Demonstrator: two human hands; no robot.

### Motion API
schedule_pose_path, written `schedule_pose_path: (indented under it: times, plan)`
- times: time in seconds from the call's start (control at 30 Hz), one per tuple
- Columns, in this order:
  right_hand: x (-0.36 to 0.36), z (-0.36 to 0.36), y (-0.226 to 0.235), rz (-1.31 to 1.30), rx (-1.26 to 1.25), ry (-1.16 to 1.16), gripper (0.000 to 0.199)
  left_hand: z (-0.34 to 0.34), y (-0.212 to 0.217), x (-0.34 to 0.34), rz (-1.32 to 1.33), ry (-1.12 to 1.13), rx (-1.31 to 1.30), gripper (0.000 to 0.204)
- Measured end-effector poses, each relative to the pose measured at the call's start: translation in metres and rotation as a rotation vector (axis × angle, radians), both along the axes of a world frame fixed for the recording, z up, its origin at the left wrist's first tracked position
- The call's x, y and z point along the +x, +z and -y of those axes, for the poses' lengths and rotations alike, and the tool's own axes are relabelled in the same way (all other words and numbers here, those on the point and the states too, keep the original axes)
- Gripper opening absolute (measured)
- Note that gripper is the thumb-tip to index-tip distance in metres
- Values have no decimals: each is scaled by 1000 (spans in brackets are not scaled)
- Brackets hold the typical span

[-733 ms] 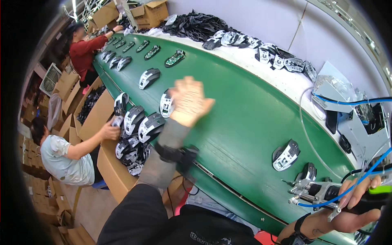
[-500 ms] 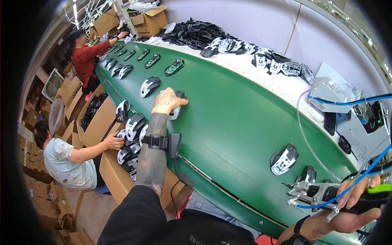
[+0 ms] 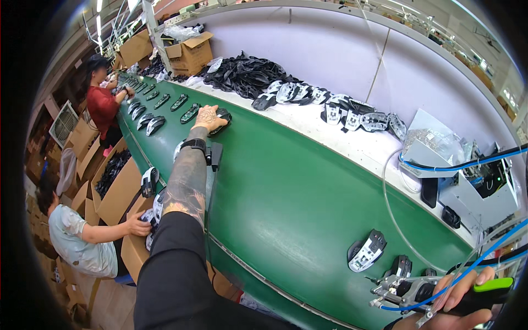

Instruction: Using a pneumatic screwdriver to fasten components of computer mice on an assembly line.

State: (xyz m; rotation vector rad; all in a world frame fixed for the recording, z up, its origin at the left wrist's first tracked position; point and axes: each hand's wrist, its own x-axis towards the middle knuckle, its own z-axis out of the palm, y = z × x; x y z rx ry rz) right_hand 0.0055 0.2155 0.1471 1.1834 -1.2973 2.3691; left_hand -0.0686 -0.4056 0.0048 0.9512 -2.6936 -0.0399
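My left hand (image 3: 208, 117) is stretched far out over the green conveyor belt (image 3: 286, 198), its fingers closed over a black mouse shell (image 3: 221, 118) lying on the belt. A black wristband with a small device sits on that wrist. My right hand (image 3: 456, 300), at the lower right edge, grips a screwdriver tool (image 3: 440, 289) with a black and green handle and a blue hose. In front of it lie a black and white mouse shell (image 3: 367, 252) and another dark one (image 3: 400, 267).
More mouse shells (image 3: 165, 102) line the belt's far end. Black parts (image 3: 247, 74) are piled on the white shelf beside cardboard boxes (image 3: 190, 49). A person in red (image 3: 102, 104) and a seated person in grey (image 3: 71, 236) work at left. A grey machine (image 3: 484, 187) stands at right.
My left hand has reached farther along the belt and now covers a more distant mouse shell. The right hand with its tool has stayed in place.
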Motion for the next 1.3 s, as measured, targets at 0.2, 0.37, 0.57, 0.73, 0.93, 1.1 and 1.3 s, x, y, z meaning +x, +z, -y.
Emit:
schedule_pose_path:
  times: [0.2,0.37,0.57,0.73,0.93,1.1,1.3]
  plan:
    - [-5,5,-2,17,-7,-38,67,21,-16,-5,-16,-55,260,82]
    - [-5,11,-5,59,-25,-14,66,19,-9,1,49,-141,263,80]
    - [2,-1,-3,31,-89,-8,66,-8,-6,0,24,-212,379,81]
    - [0,19,-9,32,43,-222,52,-20,-28,5,75,-159,366,83]
    - [3,2,-1,30,94,-206,53,-161,-37,-15,-134,-469,220,64]
    - [3,7,-6,113,74,-248,62,-170,-42,-13,-187,-455,142,65]
    - [5,3,-5,47,-28,-301,61,-302,-41,23,-233,-737,264,69]
